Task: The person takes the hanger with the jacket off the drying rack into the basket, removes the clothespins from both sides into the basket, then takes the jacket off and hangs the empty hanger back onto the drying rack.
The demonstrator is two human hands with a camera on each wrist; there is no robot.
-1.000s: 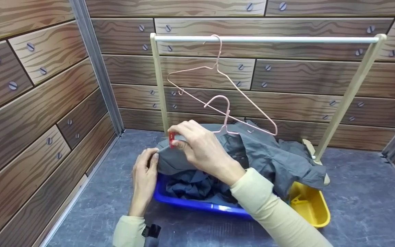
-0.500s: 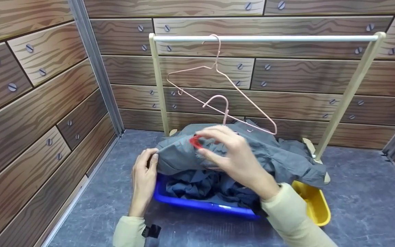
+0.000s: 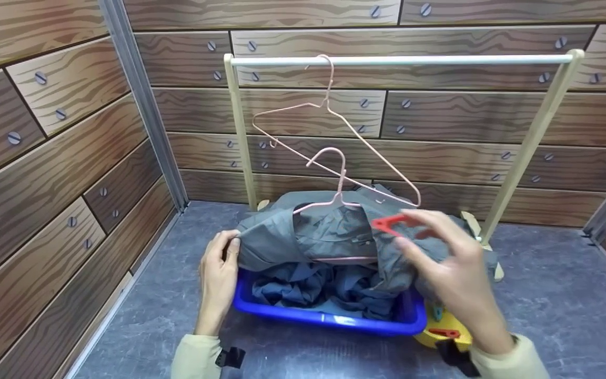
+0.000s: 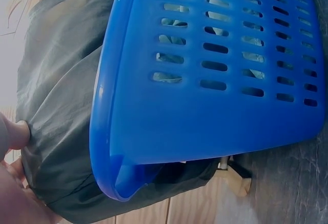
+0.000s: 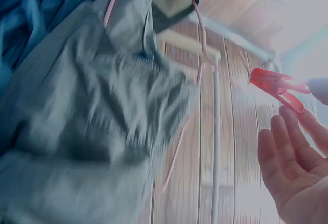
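Note:
A grey garment lies over the blue basket, with a pink hanger inside its opening and the hook standing up. My left hand grips the garment's left edge; in the left wrist view the thumb presses the fabric beside the basket's slotted wall. My right hand pinches a red clothespin between thumb and fingers, in front of the garment's right part. The right wrist view shows this clothespin clear of the fabric, with the other fingers spread.
A white rail on wooden posts spans the back. From it hangs a second pink hanger, without clothing. Crumpled darker blue cloth fills the basket. To the right, a yellow container holds another red clothespin and a teal one.
My right hand has carried the red clothespin from the garment's left edge across to its right side. My left hand keeps its grip on the left edge.

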